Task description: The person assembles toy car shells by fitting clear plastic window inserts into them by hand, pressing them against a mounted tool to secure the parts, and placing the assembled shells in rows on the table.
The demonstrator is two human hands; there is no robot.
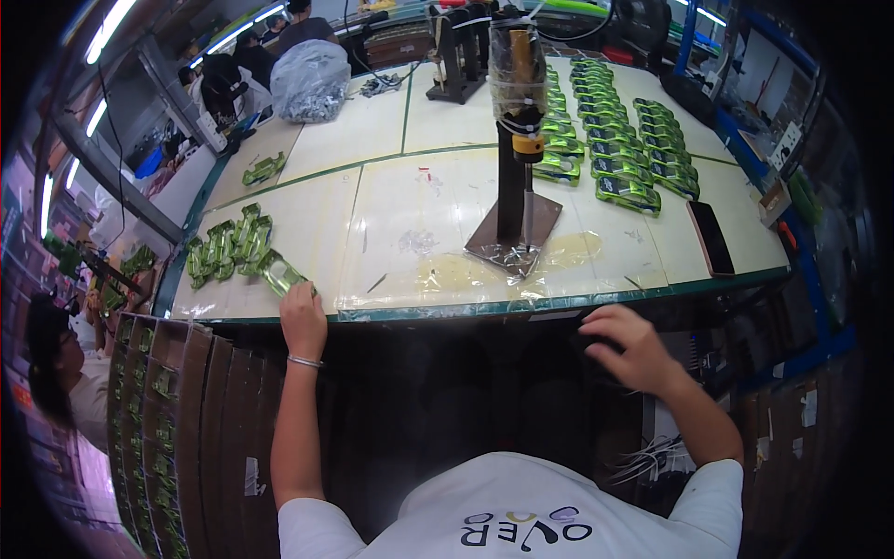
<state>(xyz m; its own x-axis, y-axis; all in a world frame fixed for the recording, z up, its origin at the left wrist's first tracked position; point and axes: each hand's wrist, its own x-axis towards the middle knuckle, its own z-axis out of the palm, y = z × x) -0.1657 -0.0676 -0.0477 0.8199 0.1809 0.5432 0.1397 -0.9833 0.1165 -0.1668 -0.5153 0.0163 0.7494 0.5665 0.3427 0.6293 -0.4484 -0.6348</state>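
Observation:
At the front left edge of the table, my left hand (304, 320) is closed on one end of a green plastic car-like shell (280, 273). More such shells (228, 244) lie bunched together just beyond it. My right hand (631, 347) hovers off the table's front edge, its fingers loosely bent and apart, with nothing in it. Between the hands, farther in, stands a dark upright stand (508, 191) on a square plate. A driver-like tool with a yellow collar (528, 146) hangs on the stand, its long tip pointing down at the plate.
Rows of green shells (622, 154) fill the far right of the table. A phone (711, 238) lies near the right edge. At the back left sit a bag of small parts (311, 82) and one lone shell (264, 169). Cardboard trays (191, 373) stand lower left, near a person (74, 373).

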